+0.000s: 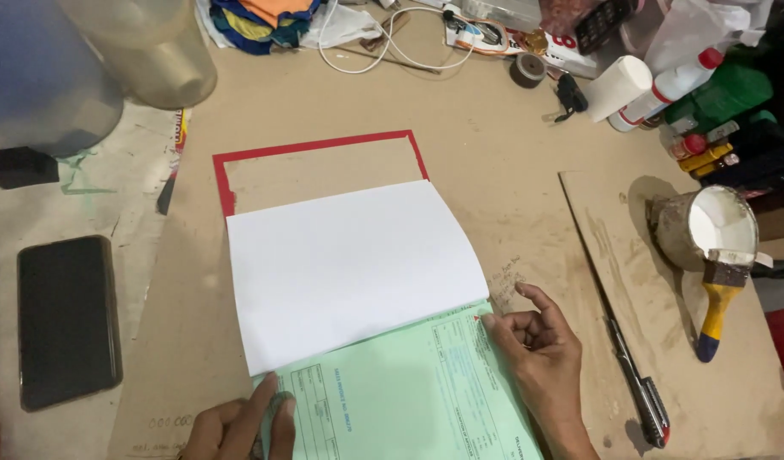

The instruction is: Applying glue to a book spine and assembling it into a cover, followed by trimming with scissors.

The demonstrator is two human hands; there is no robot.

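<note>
Green form sheets [409, 392] are lying at the near edge of the brown tabletop [511, 162], half covered by a white sheet [349, 268]. Right hand [541, 358] is pressing curled fingers on the forms' right edge; left hand [239, 426] is resting flat fingers on their lower left corner, gripping nothing.

I read the head view as evenly and fairly brightly lit from above; the white sheet [349, 273] is near blown out. The glue tin [703, 226] throws a soft shadow leftward. The containers [85, 60] top left are out of focus.
</note>
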